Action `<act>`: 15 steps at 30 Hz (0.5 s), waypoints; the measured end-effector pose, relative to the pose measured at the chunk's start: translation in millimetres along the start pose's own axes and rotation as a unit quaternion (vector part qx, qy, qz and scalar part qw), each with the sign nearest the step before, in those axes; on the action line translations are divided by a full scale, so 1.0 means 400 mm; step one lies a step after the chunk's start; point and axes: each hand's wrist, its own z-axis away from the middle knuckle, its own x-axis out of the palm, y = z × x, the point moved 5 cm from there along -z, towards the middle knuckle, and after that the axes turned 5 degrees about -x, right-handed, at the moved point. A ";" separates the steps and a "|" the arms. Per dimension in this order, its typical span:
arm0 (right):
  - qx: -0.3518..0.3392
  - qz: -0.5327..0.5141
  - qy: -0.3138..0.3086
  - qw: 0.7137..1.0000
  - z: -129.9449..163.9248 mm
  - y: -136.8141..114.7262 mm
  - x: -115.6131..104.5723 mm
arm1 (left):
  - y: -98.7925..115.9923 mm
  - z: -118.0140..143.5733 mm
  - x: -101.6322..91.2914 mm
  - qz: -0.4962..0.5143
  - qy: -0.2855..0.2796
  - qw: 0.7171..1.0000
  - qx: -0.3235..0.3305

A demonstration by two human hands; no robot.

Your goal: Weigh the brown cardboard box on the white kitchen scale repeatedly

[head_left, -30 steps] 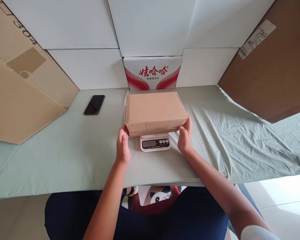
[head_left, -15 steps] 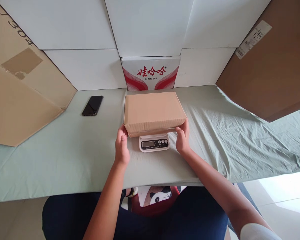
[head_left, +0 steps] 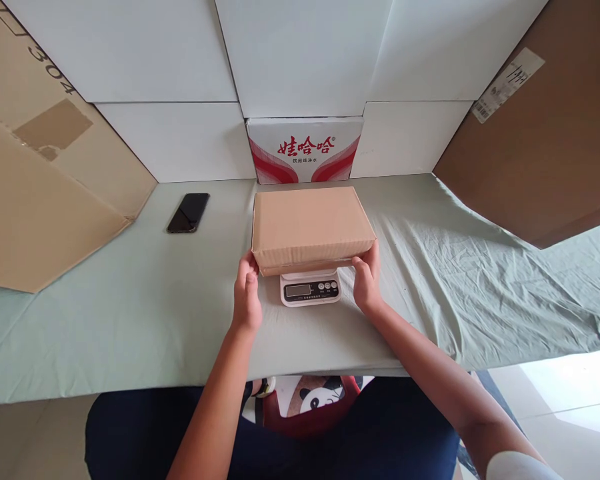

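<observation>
Head view, near to far: dark trousers and a panda-print bag (head_left: 313, 400) below the near edge of the worktop (head_left: 130, 320), draped in pale green cloth. Past that edge, left hand (head_left: 247, 300) and right hand (head_left: 367, 283) set well apart, one at each near corner of the cardboard box (head_left: 310, 223), fingers curled on its lower corners, thumbs up the sides; clamped on it or merely steadying it, cannot tell for sure, though both touching. Between the hands, a small white kitchen scale (head_left: 310, 289), display and buttons facing the near edge, screen too small to read. Box resting on the scale, dead ahead of the hands near the worktop's middle, long axis running left to right, parallel to the near edge; both hands about equally near, one per short end. No label or print seen on the box. Farther left, a dark phone (head_left: 189, 212) lying flat toward the far-left corner. At the far edge, a white carton (head_left: 305, 148) with red swooshes and red Chinese characters "娃哈哈", smaller line beneath not legible. Leaning at left, brown cardboard sheet (head_left: 40, 173) marked "304"; at right, another brown sheet (head_left: 545, 133) with a white barcode sticker, text unreadable.
</observation>
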 end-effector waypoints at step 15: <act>-0.035 -0.025 -0.017 0.999 -0.270 0.077 0.089 | -0.046 -0.343 0.025 0.031 -0.018 0.999 -0.012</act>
